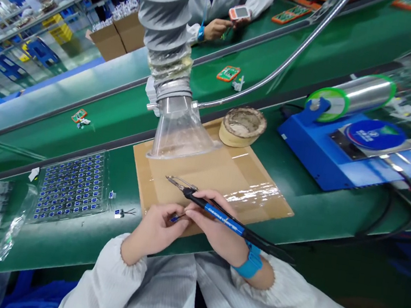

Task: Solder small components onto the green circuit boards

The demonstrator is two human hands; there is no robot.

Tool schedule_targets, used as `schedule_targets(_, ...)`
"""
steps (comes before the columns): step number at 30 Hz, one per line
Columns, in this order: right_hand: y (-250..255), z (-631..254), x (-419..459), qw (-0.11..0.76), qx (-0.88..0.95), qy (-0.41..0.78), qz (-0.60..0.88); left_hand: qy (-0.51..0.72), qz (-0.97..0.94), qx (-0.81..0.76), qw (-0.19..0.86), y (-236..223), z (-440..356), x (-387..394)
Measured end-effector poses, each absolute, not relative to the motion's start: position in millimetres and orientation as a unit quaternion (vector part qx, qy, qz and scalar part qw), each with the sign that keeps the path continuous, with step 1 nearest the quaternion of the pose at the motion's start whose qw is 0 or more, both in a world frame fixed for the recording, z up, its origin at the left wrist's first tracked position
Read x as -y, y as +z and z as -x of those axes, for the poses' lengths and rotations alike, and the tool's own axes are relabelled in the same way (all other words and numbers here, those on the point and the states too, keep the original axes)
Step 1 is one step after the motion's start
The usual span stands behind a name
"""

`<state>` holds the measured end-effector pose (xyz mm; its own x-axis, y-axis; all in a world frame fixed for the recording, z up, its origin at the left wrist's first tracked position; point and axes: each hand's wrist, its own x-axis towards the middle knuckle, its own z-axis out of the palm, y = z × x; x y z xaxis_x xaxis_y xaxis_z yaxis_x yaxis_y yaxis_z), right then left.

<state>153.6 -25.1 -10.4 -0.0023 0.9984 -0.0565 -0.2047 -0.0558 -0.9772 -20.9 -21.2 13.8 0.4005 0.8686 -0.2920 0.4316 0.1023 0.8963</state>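
Observation:
My right hand [223, 232] holds a blue and black soldering iron [222, 216] whose metal tip points up and left over a tan covered board [170, 190]. Its thumb and index finger also meet my left fingers. My left hand [159, 231] is closed in a pinch around a small blue component [175, 217], mostly hidden by the fingers. On the green bench to the left lie a small blue-and-white part with wires [118, 212] and another small part [112, 195]. Farther left is a clear tray [103, 171] with rows of blue parts.
A fume extraction hood [181, 133] hangs over the board. Behind it stands a round tan pot [232, 136]. At right sits a blue machine [315, 156] with a solder reel [368, 97]. Across the green conveyor [121, 105], a co-worker's hand [217, 29] is near an orange-white device [240, 13].

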Motion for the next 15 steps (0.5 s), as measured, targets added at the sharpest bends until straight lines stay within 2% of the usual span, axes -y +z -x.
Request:
schedule_targets(4,-20.5,-168.3,11.6,0.563,0.437,0.481,0.511,0.218,-0.665,-0.566,0.436,14.0,40.8,-0.9)
schedule_targets(8,-31.7,-191.6,-2.3,0.566,0.44,0.422,0.555,0.251,-0.648,-0.633,0.342,16.6,74.6,-61.7)
schedule_targets(15,-41.6,-213.3,-12.0,0.549,0.447,0.359,0.608,0.267,-0.646,-0.595,0.397,9.7,67.1,-188.2)
